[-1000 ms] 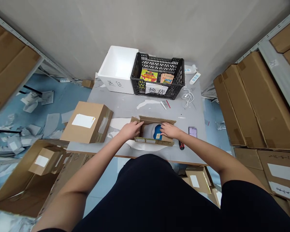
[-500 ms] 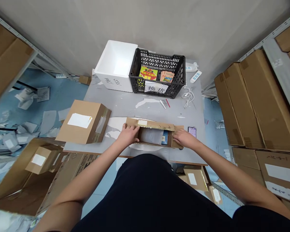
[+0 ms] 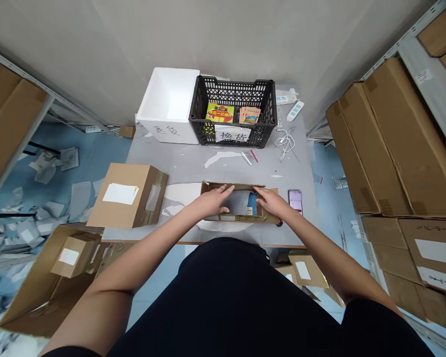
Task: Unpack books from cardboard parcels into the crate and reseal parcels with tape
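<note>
1. Seen from the person's head, looking down: a left hand (image 3: 211,203) and a right hand (image 3: 270,202) reach out side by side over an open cardboard box (image 3: 230,217) lying on a grey counter (image 3: 223,169), near its front edge.
2. Both hands are spread wide, palms down, with the fingers lying over the box's far rim. Neither clearly grips anything, though a light hold cannot be ruled out.
3. Between the hands, inside the box, lie a pale grey plastic bag (image 3: 238,202) and a blue item (image 3: 251,202). Both are partly hidden.
4. The work in hand is at this box: its top stands open and its contents are uncovered. Both hands fill the opening, so reaching anything else would take one hand away from it.
5. Just right of the box lies a smartphone (image 3: 295,202). Left of it sits a closed cardboard carton (image 3: 128,196) with a white label. Farther along the counter stand a black plastic crate (image 3: 232,84) and a white foam box (image 3: 166,132).
</note>
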Available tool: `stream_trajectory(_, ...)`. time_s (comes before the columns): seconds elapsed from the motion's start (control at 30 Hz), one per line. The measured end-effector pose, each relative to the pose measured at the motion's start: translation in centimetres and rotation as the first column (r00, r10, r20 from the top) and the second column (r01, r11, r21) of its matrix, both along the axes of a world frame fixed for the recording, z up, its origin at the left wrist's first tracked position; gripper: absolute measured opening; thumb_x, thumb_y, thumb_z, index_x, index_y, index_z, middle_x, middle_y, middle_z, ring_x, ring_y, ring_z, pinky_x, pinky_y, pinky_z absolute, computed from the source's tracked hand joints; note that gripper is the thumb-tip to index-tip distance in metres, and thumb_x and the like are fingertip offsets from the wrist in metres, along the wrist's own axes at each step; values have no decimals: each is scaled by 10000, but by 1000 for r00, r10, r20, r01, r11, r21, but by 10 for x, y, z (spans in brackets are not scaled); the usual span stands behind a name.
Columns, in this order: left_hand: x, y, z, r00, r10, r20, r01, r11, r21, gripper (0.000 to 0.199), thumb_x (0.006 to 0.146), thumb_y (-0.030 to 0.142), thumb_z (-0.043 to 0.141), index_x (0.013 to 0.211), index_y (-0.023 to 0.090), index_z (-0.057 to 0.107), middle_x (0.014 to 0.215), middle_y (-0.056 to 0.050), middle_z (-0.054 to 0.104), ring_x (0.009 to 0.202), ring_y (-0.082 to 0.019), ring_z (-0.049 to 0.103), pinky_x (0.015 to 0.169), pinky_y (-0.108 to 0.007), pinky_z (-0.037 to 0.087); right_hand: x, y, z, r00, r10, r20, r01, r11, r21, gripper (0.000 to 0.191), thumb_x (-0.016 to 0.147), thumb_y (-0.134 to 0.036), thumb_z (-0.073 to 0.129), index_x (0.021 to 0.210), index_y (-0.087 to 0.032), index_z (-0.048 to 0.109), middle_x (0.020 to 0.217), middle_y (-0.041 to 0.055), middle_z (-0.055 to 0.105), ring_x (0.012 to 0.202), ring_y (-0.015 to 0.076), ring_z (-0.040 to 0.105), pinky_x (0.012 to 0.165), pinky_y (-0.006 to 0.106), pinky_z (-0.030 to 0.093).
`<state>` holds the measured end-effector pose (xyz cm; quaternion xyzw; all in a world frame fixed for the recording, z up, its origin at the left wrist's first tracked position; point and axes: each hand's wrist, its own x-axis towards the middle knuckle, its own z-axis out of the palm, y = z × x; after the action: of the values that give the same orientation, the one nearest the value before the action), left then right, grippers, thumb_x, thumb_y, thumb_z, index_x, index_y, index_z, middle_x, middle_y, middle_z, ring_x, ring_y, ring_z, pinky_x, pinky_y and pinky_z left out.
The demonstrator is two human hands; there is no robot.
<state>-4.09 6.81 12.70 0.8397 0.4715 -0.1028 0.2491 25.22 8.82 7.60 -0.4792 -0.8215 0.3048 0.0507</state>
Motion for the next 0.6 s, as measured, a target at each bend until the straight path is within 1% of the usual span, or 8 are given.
stream_trajectory(0.03,6,1,1,1000,-19,11,19,1000,-5,837,867,470,604,1546,246,168,1584,-163,275,1355,-301,444,1006,-340,398,-1,2,-2,1000,-17,-21,16,1000,-14,549,939,-246,493,1480,-224,401,1444,118,517,1299,266,513,1060,429,431)
stream_trajectory(0.1,19,3,2,998,-58,17,58,998,-33,662,905,438,544,1493,225,325,1503,-154,426,1277,-283,528,976,-333,426,-2,5,-8,997,-47,-55,45,998,-44,530,938,-234,493,1463,-219,427,1415,120,546,1279,259,533,1056,428,439)
stream_trajectory(0.17,37,8,-1,994,-111,4,111,991,-68,489,929,380,492,1391,221,482,1334,-133,595,1124,-271,628,900,-332,468,-2,7,-14,994,-71,-88,65,995,-70,509,935,-213,488,1443,-215,457,1398,117,564,1270,254,543,1049,423,448)
stream_trajectory(0.23,60,16,-7,986,-161,-34,157,982,-106,395,930,314,464,1297,221,577,1142,-121,690,959,-267,680,820,-339,494,-1,7,-19,987,-103,-123,92,992,-87,487,933,-186,473,1419,-220,490,1385,108,578,1254,247,558,1040,421,458)
stream_trajectory(0.33,95,29,-24,972,-210,-108,193,970,-149,365,871,215,521,1219,199,633,994,-127,721,855,-260,690,774,-334,504,0,9,-27,967,-175,-185,157,982,-105,469,924,-144,440,1374,-228,542,1361,93,601,1226,229,582,1031,415,473)
stream_trajectory(0.4,115,36,-37,964,-251,-86,240,964,-119,362,831,162,560,1181,178,648,1033,-138,711,901,-263,685,801,-337,508,1,9,-32,942,-238,-236,215,969,-120,460,912,-119,421,1328,-224,587,1334,85,623,1220,217,588,1040,408,470)
stream_trajectory(0.47,128,41,-52,966,-254,-45,251,966,-64,379,836,129,541,1205,151,626,1141,-165,675,979,-274,669,847,-359,506,3,9,-36,909,-300,-290,272,953,-135,453,900,-102,414,1279,-227,629,1296,72,651,1203,206,602,1051,403,466)
stream_trajectory(0.6,140,47,-79,972,-235,-6,235,971,-41,377,880,98,450,1228,49,587,1179,-252,631,1013,-315,658,863,-419,507,6,6,-43,859,-360,-365,319,932,-171,468,885,-90,418,1248,-263,657,1256,38,678,1164,196,631,1031,398,489)
